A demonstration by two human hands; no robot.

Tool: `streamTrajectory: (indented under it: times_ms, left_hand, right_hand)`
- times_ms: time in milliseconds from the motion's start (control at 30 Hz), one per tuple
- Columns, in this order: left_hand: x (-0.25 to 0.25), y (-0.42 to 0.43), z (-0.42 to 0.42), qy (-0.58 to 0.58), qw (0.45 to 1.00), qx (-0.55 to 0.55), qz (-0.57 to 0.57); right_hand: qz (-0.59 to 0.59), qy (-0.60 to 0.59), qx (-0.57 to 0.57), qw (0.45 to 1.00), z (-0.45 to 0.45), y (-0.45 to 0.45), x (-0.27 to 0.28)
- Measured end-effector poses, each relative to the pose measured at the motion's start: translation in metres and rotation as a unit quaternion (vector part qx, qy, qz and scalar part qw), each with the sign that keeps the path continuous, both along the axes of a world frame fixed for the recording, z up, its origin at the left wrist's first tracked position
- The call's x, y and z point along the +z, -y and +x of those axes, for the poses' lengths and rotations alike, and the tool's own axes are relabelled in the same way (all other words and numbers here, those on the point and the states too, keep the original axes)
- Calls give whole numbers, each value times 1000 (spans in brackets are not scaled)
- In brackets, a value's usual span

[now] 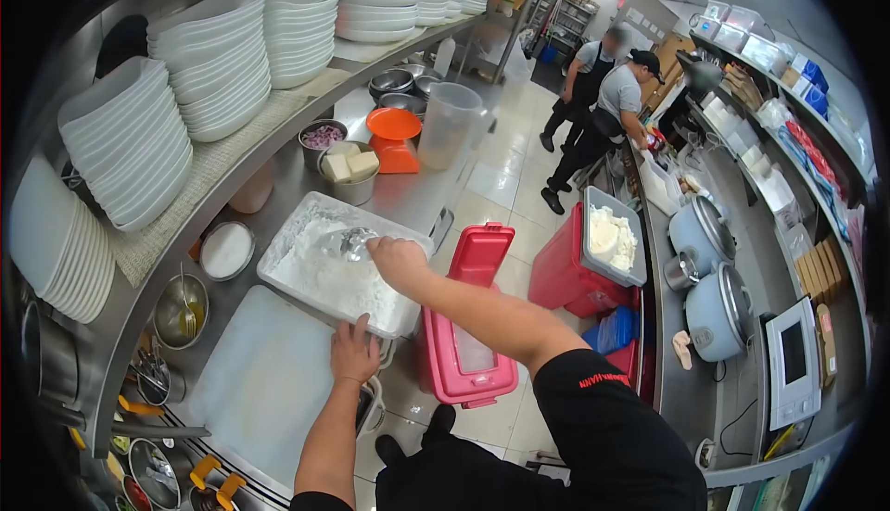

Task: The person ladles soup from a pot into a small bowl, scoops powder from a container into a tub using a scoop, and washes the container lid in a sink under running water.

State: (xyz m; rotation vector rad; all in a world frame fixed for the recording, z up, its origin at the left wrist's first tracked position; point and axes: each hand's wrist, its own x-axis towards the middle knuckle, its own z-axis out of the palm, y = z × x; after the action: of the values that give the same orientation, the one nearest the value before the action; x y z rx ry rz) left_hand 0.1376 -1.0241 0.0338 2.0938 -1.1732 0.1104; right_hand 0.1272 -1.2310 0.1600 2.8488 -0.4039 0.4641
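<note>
A white rectangular tub of white powder stands on the steel counter. My right hand reaches into it, closed on a shiny metal scoop that lies in the powder. Whether the scoop is full cannot be made out. At the tub's near edge, my left hand has its fingers over the rim and grips it. A pale cutting board lies just left of that hand.
Stacked white dishes fill the shelf above. Behind the tub are an orange scale, a clear pitcher and a pot of white blocks. An open red bin stands at my right. Two co-workers stand farther along the aisle.
</note>
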Motion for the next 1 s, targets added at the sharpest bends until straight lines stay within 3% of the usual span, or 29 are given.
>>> streamTrajectory:
  times_ms: [200, 367, 500, 567, 700, 800, 867, 1000]
  left_hand:
    - [-5, 2, 0, 6, 1000, 5, 9]
    - [-3, 2, 1, -6, 1000, 6, 28]
    - [2, 1, 0, -24, 999, 3, 41]
    - [1, 1, 1, -7, 1000, 2, 19]
    - [2, 0, 2, -17, 999, -8, 30]
    - [-1, 0, 3, -5, 1000, -13, 4]
    - [-3, 2, 3, -13, 1000, -20, -17]
    - [-4, 7, 3, 20, 999, -25, -32]
  right_hand:
    - [88, 22, -43, 995, 0, 23, -10]
    - [49, -76, -28, 995, 4, 31, 45]
    - [117, -71, -78, 987, -12, 29, 86]
    - [211, -83, -122, 966, -31, 35, 95]
    - [402, -15, -121, 907, -102, 53, 76]
    - [565, 69, -196, 799, -182, 49, 50]
    - [571, 79, -253, 777, -233, 40, 39]
    - [536, 54, -363, 760, -316, 56, -81]
